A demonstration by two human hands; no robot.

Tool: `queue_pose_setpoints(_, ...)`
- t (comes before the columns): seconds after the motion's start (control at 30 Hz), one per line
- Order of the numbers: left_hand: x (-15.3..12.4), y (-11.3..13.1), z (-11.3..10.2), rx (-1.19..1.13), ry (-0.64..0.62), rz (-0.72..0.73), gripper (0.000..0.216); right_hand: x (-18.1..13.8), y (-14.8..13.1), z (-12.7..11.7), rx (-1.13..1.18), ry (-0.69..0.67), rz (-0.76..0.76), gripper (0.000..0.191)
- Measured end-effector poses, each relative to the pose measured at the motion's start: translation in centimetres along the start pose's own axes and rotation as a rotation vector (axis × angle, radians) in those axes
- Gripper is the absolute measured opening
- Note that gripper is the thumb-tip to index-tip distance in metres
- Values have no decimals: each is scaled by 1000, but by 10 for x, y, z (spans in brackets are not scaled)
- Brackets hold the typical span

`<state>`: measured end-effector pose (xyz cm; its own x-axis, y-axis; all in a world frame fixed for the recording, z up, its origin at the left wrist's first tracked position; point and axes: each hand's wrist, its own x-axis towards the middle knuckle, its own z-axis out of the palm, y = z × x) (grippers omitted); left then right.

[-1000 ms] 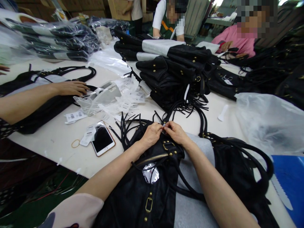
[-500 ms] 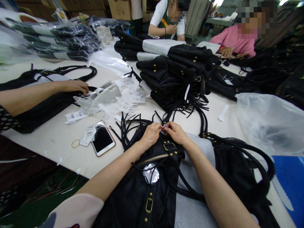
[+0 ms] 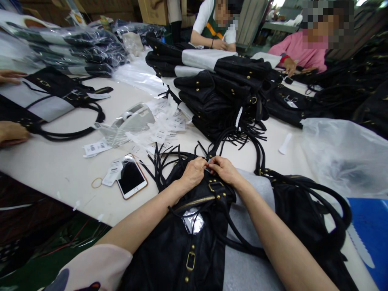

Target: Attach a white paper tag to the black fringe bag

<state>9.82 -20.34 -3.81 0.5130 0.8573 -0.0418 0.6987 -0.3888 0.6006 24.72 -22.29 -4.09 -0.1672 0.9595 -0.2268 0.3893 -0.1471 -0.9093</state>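
A black leather handbag (image 3: 178,246) with gold buckles and a zip lies in front of me on the white table (image 3: 60,169). My left hand (image 3: 193,171) and my right hand (image 3: 223,169) meet at the bag's top edge, fingers pinched together on a small fitting among the black tassel strips (image 3: 160,159). A grey dust cloth (image 3: 245,250) lies between the bag's halves, and a silver foil wrap (image 3: 192,221) covers a fitting on its front.
A phone (image 3: 131,181) and a rubber band (image 3: 96,182) lie to my left, by a heap of white paper tags (image 3: 160,125). Black bags are stacked at centre (image 3: 218,89). A co-worker's hands (image 3: 12,133) handle another bag (image 3: 45,105) at left. Clear plastic bag (image 3: 342,153) at right.
My hands stay pinched at the bag's top. The co-worker at left has drawn both arms back and pulled that bag towards the table's left edge, turning it over.
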Motion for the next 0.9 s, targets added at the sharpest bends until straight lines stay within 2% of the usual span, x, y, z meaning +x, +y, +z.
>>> queue_pose_setpoints(0.43,-1,1,-2,-59,-1,-19,16,0,-1,4,85,-15,93,8)
queue_pose_setpoints(0.53,-2,1,-1,-82,21,-27,15,-4,-5,3,-73,36,34,9)
queue_pose_setpoints(0.63,-3,1,0,-123,78,6,16,-12,-14,-6,-364,205,-106,10)
queue_pose_setpoints(0.7,-4,1,1,-154,116,32,17,-17,-21,-14,-590,278,-71,21)
queue_pose_setpoints(0.8,-5,0,1,-188,163,43,17,-20,-29,-23,-802,168,128,37)
queue_pose_setpoints(0.9,-4,0,0,-219,193,10,16,-17,-29,-25,-805,55,180,42)
